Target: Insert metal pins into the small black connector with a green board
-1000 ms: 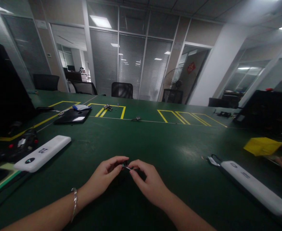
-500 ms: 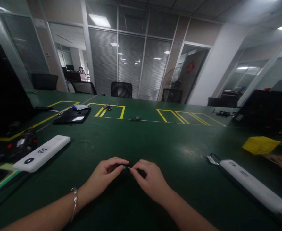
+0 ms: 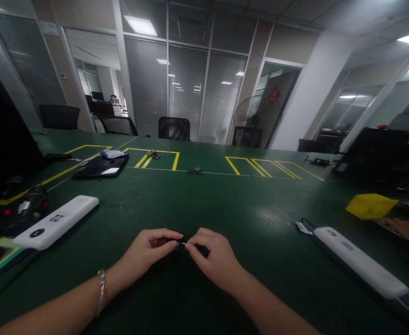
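Observation:
Near the front middle of the table, my left hand [image 3: 157, 249] and my right hand [image 3: 214, 255] meet almost fingertip to fingertip. Between them is a small dark piece with a thin pale shaft [image 3: 182, 243], too small to name. The left thumb and fingers pinch its dark end, while the right thumb and forefinger close on the pale end. Most of it is hidden by the fingertips. A silvery bracelet [image 3: 101, 291] circles my left wrist. Beneath both hands lies the green tabletop [image 3: 176, 209].
White power bank-like blocks lie left [image 3: 58, 222] and right [image 3: 359, 260]. At the right edge, another person's hand [image 3: 408, 232] is near a yellow block [image 3: 371, 206]. A black tablet-like slab [image 3: 102, 167] and a small dark item [image 3: 194, 170] lie farther back, near yellow tape outlines [image 3: 176, 160].
The whole view has shifted slightly, so everything sits a little farther left. Both hands keep their pinch on the small piece; its green colour shows less now.

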`<state>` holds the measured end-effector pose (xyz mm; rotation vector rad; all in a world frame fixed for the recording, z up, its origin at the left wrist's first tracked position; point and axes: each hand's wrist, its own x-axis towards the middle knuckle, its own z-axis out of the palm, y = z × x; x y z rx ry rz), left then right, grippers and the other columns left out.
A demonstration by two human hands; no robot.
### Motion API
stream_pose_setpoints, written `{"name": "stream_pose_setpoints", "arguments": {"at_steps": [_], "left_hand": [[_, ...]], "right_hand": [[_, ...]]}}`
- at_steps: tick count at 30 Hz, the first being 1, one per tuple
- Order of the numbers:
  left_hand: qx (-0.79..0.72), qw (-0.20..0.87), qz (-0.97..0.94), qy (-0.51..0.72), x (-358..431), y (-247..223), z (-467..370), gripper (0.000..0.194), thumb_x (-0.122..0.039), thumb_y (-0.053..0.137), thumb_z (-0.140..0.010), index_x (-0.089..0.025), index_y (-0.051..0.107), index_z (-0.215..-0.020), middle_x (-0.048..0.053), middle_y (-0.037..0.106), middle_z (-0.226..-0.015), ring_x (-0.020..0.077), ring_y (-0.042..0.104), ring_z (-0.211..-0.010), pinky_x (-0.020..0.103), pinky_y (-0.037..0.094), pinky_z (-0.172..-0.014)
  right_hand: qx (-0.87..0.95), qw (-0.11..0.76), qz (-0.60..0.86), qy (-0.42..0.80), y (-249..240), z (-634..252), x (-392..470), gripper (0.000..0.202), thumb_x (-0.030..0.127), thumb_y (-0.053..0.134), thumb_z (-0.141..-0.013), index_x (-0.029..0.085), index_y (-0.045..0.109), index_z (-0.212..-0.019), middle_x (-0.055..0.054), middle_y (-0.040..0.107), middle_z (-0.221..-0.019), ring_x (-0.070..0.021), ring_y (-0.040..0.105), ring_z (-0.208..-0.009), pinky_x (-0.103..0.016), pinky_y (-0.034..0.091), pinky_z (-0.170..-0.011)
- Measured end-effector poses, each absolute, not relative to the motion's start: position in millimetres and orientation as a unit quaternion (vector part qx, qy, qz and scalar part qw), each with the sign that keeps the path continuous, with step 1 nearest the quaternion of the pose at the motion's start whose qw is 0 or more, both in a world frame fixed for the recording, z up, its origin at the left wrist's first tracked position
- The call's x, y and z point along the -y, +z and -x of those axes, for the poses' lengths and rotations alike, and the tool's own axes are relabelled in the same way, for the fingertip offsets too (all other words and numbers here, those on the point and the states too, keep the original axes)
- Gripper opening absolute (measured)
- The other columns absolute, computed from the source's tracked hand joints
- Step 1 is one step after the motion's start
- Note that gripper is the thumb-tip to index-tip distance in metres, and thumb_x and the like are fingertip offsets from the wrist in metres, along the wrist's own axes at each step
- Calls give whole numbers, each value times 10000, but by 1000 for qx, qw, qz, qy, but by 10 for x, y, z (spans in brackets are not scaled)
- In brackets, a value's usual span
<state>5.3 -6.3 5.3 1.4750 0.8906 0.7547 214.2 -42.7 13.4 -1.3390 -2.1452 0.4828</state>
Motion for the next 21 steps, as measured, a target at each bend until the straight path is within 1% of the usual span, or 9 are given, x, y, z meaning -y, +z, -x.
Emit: {"name": "stream_pose_setpoints", "arguments": {"at_steps": [6, 13, 21], "left_hand": [[-370, 584, -654, 307, 61, 39, -20, 216, -271, 661, -811, -235, 738, -1009, 34, 700, -967, 206, 620, -894, 302, 469, -774], [-354, 555, -690, 302, 54, 25, -17, 215, -258, 644, -823, -233, 735, -1017, 43, 688, -976, 215, 620, -913, 322, 469, -808], [-370, 593, -648, 303, 69, 76, -25, 223, -280, 684, -791, -219, 742, -997, 41, 709, -963, 211, 621, -907, 327, 471, -811]], "right_hand": [[813, 274, 483, 175, 132, -2147, 436, 191, 292, 534, -931, 240, 713, -890, 0, 635, -824, -134, 584, -746, -238, 401, -664], [821, 265, 482, 154, 129, -2151, 417, 165, 275, 552, -917, 238, 709, -884, 1, 637, -826, -140, 581, -760, -246, 398, -677], [807, 277, 482, 200, 120, -2143, 423, 199, 285, 534, -932, 231, 718, -880, 0, 635, -812, -132, 585, -736, -241, 406, -670]]}}
